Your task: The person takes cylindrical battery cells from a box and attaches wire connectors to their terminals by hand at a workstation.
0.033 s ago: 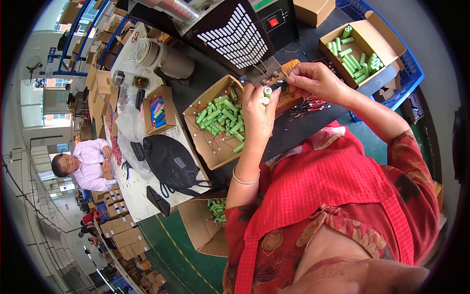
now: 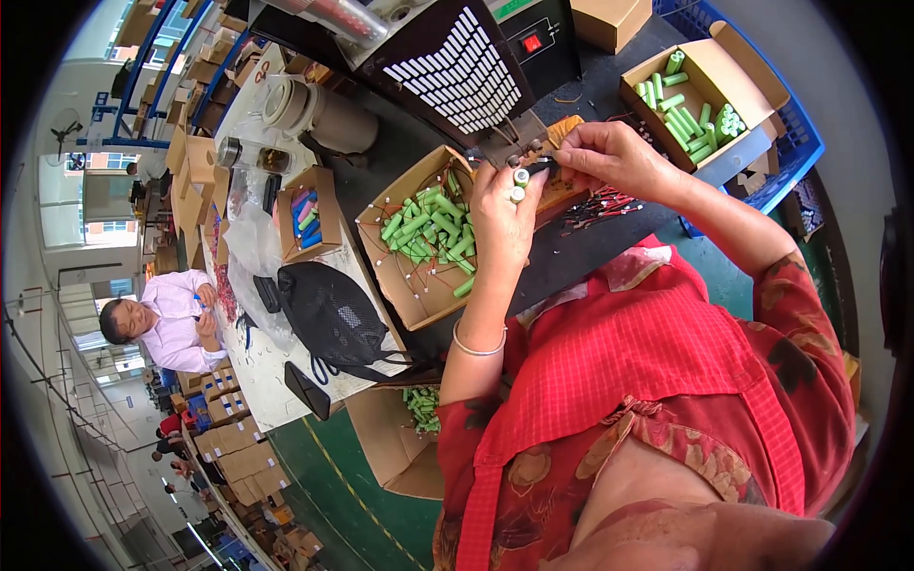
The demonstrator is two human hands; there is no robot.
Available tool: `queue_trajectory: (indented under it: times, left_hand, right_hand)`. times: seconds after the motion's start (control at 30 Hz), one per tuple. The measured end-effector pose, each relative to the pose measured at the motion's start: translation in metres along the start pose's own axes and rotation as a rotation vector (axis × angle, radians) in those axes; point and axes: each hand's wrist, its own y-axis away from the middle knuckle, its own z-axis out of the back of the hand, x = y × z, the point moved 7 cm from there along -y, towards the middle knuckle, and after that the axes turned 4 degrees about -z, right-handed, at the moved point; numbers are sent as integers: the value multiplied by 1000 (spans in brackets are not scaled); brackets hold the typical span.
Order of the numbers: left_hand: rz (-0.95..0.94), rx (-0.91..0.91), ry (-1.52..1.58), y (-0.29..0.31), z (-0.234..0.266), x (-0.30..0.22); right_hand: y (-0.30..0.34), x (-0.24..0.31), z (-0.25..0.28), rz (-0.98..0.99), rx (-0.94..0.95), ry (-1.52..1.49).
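My left hand [image 2: 505, 214] is closed around green battery cells [image 2: 520, 178]; two pale ends show between its fingers. It is just below the electrode tips of a black spot welder [image 2: 455, 74]. My right hand [image 2: 619, 160] pinches thumb and fingers together close to the left fingertips; what it holds is hidden. An orange-brown block [image 2: 560, 198] lies under the hands. Beside my left wrist is a cardboard box [image 2: 407, 293] of green cells with thin wires. A bundle of red and black wires [image 2: 607, 206] lies below my right hand.
At the right, an open carton [image 2: 738, 78] of green cells rests in a blue crate [image 2: 807, 143]. Left are a black bag [image 2: 333, 314], a phone [image 2: 307, 389], a small box of coloured cells [image 2: 305, 249] and a large flask [image 2: 324, 114]. A person [image 2: 174, 322] sits farther left.
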Motion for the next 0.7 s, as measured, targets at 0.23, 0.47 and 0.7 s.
queue_trajectory:
  times: [0.23,0.47,0.7]
  left_hand:
    - [-41,17,-93,-9,-7,2]
    - [6,101,-122,-13,-16,12]
    - [-248,-35,-355,-7,-5,-11]
  right_hand:
    - [-9,-1,-8,-15,61,-16]
    - [-15,1,-8,-24,97,29]
    - [-6,4,-4,-44,141,22]
